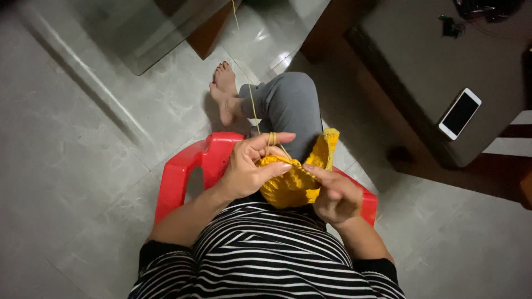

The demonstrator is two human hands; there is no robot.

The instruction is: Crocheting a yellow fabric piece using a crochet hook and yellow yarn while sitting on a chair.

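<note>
A yellow crocheted piece [296,180] hangs between both hands above my lap. My left hand [249,166] pinches its top edge, with yellow yarn [252,105] wound around the index finger and running up and away across the floor. My right hand [335,194] grips the piece's right side, fingers closed as if on a hook, which I cannot make out. I sit on a red plastic chair [183,171], in a black-and-white striped top and grey trousers.
A white-framed phone [459,113] lies on a dark table top [421,66] at the right. A glass table with a wooden leg [208,33] stands ahead on the grey tiled floor. My bare feet [224,91] rest by it.
</note>
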